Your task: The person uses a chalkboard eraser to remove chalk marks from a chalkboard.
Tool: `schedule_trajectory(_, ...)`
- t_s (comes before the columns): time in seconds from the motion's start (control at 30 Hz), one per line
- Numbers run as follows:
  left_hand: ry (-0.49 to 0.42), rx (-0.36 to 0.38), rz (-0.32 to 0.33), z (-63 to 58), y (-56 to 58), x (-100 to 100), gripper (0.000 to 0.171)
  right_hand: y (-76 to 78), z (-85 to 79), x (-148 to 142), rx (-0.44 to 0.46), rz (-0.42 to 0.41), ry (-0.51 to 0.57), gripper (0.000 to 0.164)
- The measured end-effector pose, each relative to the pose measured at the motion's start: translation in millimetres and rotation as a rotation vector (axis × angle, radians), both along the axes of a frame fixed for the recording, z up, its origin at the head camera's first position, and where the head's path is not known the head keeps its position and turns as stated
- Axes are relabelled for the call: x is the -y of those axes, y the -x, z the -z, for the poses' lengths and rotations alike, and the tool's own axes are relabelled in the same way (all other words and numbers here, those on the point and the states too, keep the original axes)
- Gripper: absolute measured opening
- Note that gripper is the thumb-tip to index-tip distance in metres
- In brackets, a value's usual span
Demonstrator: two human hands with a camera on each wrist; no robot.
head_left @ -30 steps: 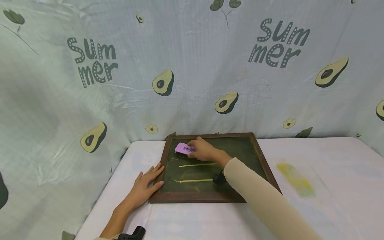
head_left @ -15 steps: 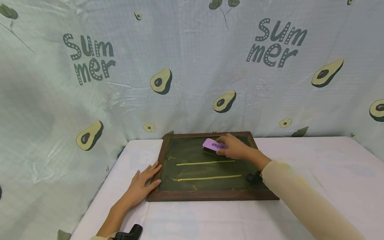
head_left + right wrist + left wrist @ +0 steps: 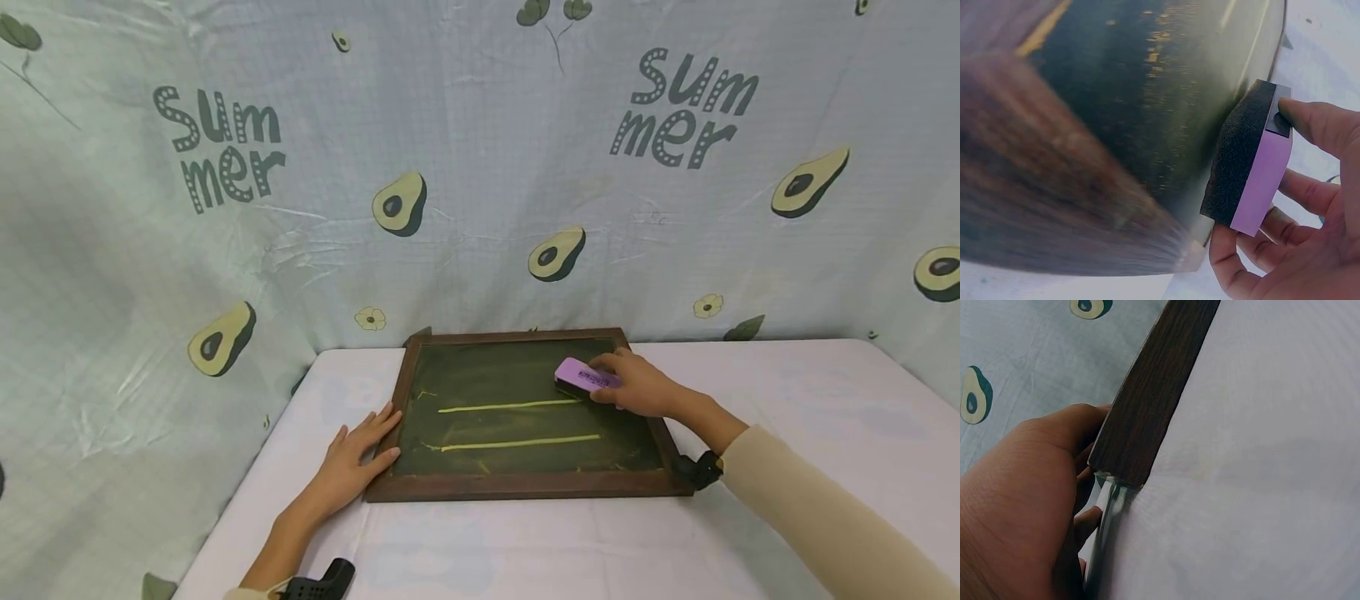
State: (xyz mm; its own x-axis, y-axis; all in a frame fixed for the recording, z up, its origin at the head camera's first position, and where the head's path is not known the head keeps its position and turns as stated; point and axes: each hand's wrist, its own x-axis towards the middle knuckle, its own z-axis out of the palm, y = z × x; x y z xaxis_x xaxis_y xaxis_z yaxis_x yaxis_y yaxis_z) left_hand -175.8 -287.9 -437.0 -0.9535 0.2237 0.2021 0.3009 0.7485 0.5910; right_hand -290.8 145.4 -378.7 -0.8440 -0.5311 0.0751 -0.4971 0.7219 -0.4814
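Observation:
A small chalkboard [image 3: 480, 375] in a dark wooden frame lies on the table, bearing two yellow chalk lines [image 3: 517, 442] and faint smears. Over its right part, my right hand [image 3: 641, 385] grips a purple chalkboard eraser [image 3: 576, 373] by its right end. The right wrist view shows the eraser [image 3: 1266, 169] between thumb and fingers, its black felt side turned toward the board. At the left side of the frame, my left hand [image 3: 352, 458] rests with fingers spread, fingertips on the wooden edge. Close up, the left wrist view shows that wooden frame [image 3: 1154, 394] beside the hand.
White cloth covers the table [image 3: 480, 550]. Behind it hangs a pale curtain [image 3: 465, 267] printed with avocados and lettering, which also runs along the left side. Black wrist devices sit on the left wrist [image 3: 322, 581] and the right wrist.
My right hand has carried the eraser rightward across the upper board, from the left part to the right. Both chalk lines are now uncovered. The left hand stays at the frame.

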Motion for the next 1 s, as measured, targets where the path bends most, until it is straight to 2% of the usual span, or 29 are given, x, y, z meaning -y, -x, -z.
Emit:
schedule_trajectory(0.3,0.004,0.004,0.002,-0.2,-0.8,0,0.058,-0.6,10.4,-4,0.026,-0.012,0.057,0.052)
schedule_trajectory(0.43,0.012,0.006,0.003,-2.1,0.8,0,0.058,2.0,12.9,-2,0.0,-0.008,0.075,0.051)
schedule_trajectory(0.63,0.016,0.01,0.003,-3.1,0.3,1,0.058,4.3,15.6,3,-0.037,-0.01,0.077,0.051)
schedule_trajectory(1.0,0.008,0.021,0.008,-3.1,0.5,1,0.059,3.5,15.2,18,-0.031,0.0,0.07,0.052)
